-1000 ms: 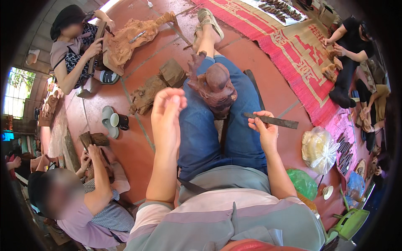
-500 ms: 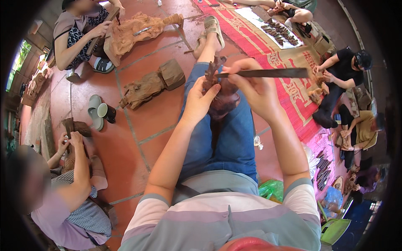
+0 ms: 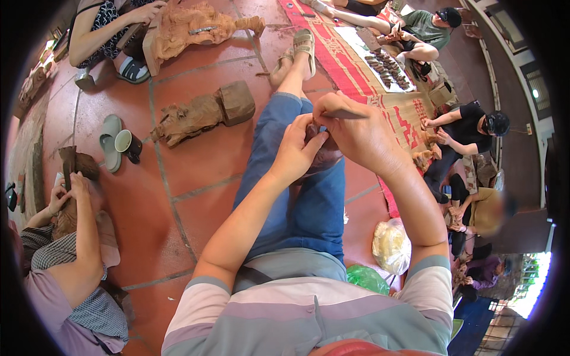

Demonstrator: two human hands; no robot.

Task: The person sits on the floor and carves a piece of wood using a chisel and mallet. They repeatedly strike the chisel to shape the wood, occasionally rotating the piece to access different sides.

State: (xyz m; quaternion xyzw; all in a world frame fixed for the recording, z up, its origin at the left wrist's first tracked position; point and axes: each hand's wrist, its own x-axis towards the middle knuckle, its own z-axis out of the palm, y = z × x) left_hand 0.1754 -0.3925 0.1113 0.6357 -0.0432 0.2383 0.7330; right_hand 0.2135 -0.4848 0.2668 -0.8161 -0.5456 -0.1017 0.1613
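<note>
Between my knees stands a dark reddish-brown wood carving [image 3: 325, 159], its upper part mostly covered by my hands. My left hand [image 3: 294, 148] is closed round the carving's upper left side, thumb pointing toward my right hand. My right hand [image 3: 363, 132] grips a flat, dark file [image 3: 346, 114]. The file looks short because it is seen nearly end-on, and its tip is hidden behind my fingers at the carving.
A carved wood block [image 3: 202, 113], a cup [image 3: 128, 146] and sandals [image 3: 110, 142] lie on the tiles at left. Plastic bags [image 3: 392, 246] sit by my right elbow. Co-workers sit around, one near a larger carving [image 3: 199, 29]. Small dark pieces [image 3: 387, 68] lie far right.
My right hand has turned over, swinging the file from lying across to the right to pointing nearly end-on. My left hand stays on the carving. The whole view has shifted slightly.
</note>
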